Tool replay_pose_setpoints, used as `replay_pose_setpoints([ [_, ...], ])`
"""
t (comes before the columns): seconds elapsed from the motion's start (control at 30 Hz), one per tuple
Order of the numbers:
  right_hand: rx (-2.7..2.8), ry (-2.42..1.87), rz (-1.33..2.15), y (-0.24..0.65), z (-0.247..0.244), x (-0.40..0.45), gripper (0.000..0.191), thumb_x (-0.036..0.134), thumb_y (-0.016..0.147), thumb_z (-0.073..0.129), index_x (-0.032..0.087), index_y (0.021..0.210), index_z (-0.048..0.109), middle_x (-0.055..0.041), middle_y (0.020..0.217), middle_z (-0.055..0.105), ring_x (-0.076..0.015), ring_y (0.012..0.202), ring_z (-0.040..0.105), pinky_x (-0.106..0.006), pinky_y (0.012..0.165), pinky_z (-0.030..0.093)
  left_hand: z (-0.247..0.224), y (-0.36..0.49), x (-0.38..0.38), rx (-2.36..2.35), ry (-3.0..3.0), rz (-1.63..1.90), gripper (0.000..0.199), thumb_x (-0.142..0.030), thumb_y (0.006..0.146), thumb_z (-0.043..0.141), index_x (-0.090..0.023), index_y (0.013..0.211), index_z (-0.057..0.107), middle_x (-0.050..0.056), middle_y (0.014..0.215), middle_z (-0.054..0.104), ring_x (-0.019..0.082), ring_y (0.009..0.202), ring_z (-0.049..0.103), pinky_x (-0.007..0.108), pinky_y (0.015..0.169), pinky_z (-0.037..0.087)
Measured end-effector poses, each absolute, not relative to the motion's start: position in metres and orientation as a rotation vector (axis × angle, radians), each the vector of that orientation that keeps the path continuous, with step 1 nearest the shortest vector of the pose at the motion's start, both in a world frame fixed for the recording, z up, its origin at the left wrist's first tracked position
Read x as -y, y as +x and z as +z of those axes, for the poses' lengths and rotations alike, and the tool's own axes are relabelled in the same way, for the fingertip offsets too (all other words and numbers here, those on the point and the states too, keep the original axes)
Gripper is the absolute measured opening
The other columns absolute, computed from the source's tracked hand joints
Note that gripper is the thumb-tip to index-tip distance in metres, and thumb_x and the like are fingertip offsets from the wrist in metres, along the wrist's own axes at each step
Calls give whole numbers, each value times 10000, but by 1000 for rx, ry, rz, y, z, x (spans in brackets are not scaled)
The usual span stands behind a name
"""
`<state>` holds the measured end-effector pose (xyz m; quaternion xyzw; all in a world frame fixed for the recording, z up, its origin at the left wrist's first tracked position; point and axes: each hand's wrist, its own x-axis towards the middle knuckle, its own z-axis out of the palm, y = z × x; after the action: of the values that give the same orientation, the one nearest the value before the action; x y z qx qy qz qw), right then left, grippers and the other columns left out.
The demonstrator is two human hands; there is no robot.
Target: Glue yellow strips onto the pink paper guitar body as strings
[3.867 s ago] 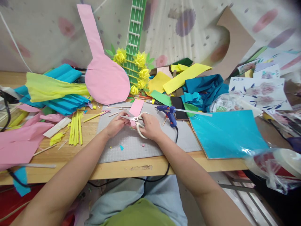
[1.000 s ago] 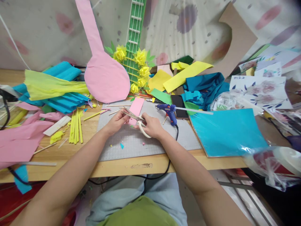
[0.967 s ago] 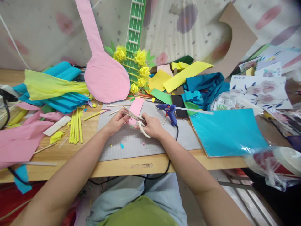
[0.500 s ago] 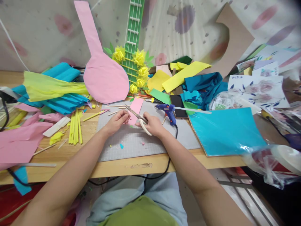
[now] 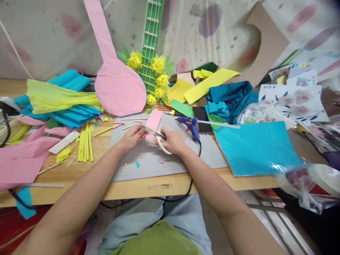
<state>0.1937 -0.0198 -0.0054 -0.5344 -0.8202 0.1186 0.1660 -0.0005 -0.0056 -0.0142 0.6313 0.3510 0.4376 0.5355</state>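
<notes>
My right hand [image 5: 172, 141] is closed on the white handles of a pair of scissors [image 5: 162, 144], whose blades point left. My left hand [image 5: 130, 139] is pinched at the blade tips; what its fingertips hold is too small to make out. A pink paper strip [image 5: 154, 120] lies on the grey cutting mat [image 5: 148, 164], behind the blades and between my hands. Thin sticks lie on the mat just beyond my left hand. Small blue and pink scraps dot the mat in front.
A blue glue gun [image 5: 191, 126] and a phone [image 5: 202, 119] lie right of my right hand. Further right is a blue sheet [image 5: 257, 148]. A pink guitar-shaped cutout [image 5: 120, 86] stands behind, with yellow sticks [image 5: 85, 143] and crumpled paper to the left.
The scissor blades have swung down and come to my left fingertips, and they look more closed. My left hand has hardly moved.
</notes>
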Motion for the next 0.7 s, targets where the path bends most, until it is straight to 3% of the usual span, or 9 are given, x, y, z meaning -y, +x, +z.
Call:
replay_pose_setpoints([
  [0.17,2301,-1581,302,193,-4,21,441,611,741,460,184,832,521,-9,657,602,-131,581,498,-227,534,213,-13,-1,6,-822,1473,1036,302,-453,775,521,-163,713,463,-34,591,414,88,560,398,241,554,330],
  [0.4,2308,-1551,400,191,-1,22,447,594,734,482,186,918,476,-10,751,617,-137,627,514,-219,541,247,-12,1,6,-754,1485,1064,269,-424,795,505,-160,744,490,-30,613,431,85,571,409,236,566,343],
  [0.7,2341,-1528,348,188,-4,23,425,589,756,451,189,893,481,-4,708,612,-134,609,516,-224,533,233,-15,1,5,-834,1483,1069,314,-466,767,524,-163,710,466,-26,606,440,87,564,409,232,555,349],
])
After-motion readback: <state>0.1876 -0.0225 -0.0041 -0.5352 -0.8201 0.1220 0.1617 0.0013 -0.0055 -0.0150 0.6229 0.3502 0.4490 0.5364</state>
